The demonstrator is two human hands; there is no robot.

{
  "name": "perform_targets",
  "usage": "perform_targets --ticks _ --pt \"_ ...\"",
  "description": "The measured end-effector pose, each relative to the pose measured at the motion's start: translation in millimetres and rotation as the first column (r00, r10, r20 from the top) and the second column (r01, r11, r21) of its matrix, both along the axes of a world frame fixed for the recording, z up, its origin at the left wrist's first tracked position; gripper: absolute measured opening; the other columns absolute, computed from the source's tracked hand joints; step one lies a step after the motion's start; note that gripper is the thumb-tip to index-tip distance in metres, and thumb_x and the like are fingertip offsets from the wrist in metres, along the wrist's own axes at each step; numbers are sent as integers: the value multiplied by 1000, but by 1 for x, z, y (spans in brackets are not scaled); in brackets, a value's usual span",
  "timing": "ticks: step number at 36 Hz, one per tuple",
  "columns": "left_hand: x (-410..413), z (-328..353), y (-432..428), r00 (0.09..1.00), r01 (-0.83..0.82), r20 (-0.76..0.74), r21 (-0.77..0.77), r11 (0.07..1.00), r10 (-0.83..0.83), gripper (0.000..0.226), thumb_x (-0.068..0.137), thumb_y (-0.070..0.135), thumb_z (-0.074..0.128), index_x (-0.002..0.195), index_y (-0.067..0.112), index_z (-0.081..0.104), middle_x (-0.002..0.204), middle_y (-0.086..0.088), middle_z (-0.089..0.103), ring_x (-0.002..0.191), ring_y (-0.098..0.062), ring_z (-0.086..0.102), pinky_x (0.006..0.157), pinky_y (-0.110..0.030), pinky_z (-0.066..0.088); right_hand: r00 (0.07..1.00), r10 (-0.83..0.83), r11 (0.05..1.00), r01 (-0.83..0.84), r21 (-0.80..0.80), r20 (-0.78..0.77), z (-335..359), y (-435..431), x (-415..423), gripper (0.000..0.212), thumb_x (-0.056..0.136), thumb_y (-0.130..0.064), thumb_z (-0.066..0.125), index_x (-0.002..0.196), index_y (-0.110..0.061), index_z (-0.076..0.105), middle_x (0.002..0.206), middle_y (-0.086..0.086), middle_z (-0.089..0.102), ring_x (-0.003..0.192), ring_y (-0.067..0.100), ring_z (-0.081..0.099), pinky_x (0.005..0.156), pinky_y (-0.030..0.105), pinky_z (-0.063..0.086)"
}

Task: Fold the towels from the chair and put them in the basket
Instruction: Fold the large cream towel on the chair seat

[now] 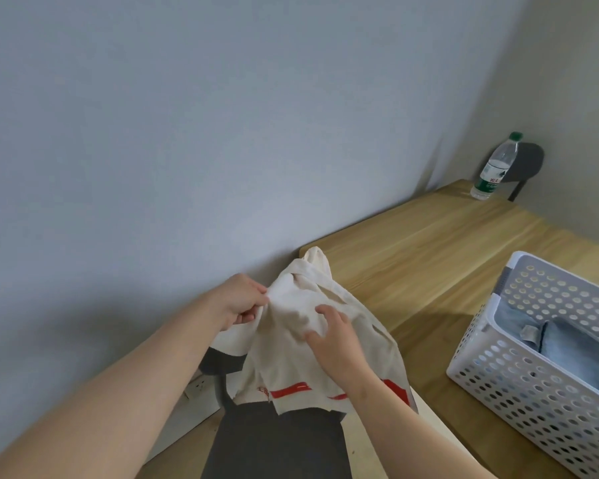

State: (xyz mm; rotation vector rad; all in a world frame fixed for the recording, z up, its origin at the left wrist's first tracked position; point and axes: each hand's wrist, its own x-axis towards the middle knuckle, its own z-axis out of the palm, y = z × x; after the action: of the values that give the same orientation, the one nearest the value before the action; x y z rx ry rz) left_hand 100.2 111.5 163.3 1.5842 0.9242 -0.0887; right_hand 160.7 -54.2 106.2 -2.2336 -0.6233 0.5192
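Fingers [258, 294] of the left hand [242, 300] are pinching the top edge of a cream towel [291, 354], while the right hand [336, 340] is curling its fingers [325, 311] into the bunched cloth just beside it. Held up in the air, the towel is hanging crumpled over the dark chair [222, 364], its red band trailing at the bottom hem. Folding is only beginning, by the look of it: the next move is calling for both hands to find corners and spread the cloth flat. To the right, the white perforated basket [519, 392] is standing on the wooden tabletop [412, 257], already holding folded blue cloth [567, 347]. Red printing on the towel and the green label of a water bottle [495, 167] are too small to read
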Motion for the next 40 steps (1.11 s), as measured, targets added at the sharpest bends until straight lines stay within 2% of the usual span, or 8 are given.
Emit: perform_targets --ticks 7,10,12,15,19,29,36,40 --pt "-19 11 -39 982 108 184 -318 942 -51 19 92 -3 48 95 9 63 54 2 47 49 -8 43 57 -21 48 996 89 994 -90 59 27 14 -27 -7 65 83 -29 63 140 -32 32 141 -6 36 129 16 36 88 21 34" --pt "-24 23 -62 959 182 270 -336 924 -90 20 91 -3 50 84 10 63 54 3 51 49 -6 49 57 -21 50 985 132 991 -135 18 114 22 -42 -11 33 87 -30 58 119 -27 54 124 -8 46 118 19 41 89 26 37" --pt "-30 31 -78 942 227 312 -314 922 -125 22 91 -2 50 81 12 63 55 4 52 50 -5 50 58 -21 50 987 120 988 -130 85 107 28 -55 -16 10 91 -26 53 91 -17 58 100 -7 51 99 16 47 73 22 36" --pt "-45 42 -100 910 226 402 -286 931 -98 25 91 -3 50 78 14 65 60 3 54 52 -5 51 57 -20 51 992 86 949 -52 311 -97 43 -75 -26 15 93 -22 47 86 -10 54 78 -2 50 72 12 46 62 23 35" --pt "-72 46 -124 880 122 473 -145 982 -40 26 93 2 50 83 20 67 65 8 59 59 -3 52 61 -17 49 958 70 867 79 492 -278 54 -92 -42 15 95 -21 44 87 -18 57 80 -3 55 73 8 49 67 24 39" --pt "-133 -33 -163 950 -109 287 -76 991 126 25 94 4 49 98 24 63 89 -5 58 77 -15 50 68 -22 48 878 156 910 50 412 -453 -23 -117 -98 15 98 -25 43 90 -28 56 84 -12 59 78 2 59 63 13 44" --pt "-148 -132 -156 982 -164 92 -44 986 167 26 93 4 49 97 27 60 88 1 58 75 -11 54 76 -26 49 845 75 982 30 187 -529 -109 -120 -123 14 97 -27 43 94 -26 56 95 -3 62 90 13 59 79 27 48" --pt "-153 -198 -147 987 -162 14 34 986 161 25 93 8 49 107 27 58 96 2 58 87 -13 56 80 -25 47 872 28 996 16 86 -488 -160 -112 -129 17 97 -24 40 87 -28 53 83 -6 57 76 7 53 64 19 40"
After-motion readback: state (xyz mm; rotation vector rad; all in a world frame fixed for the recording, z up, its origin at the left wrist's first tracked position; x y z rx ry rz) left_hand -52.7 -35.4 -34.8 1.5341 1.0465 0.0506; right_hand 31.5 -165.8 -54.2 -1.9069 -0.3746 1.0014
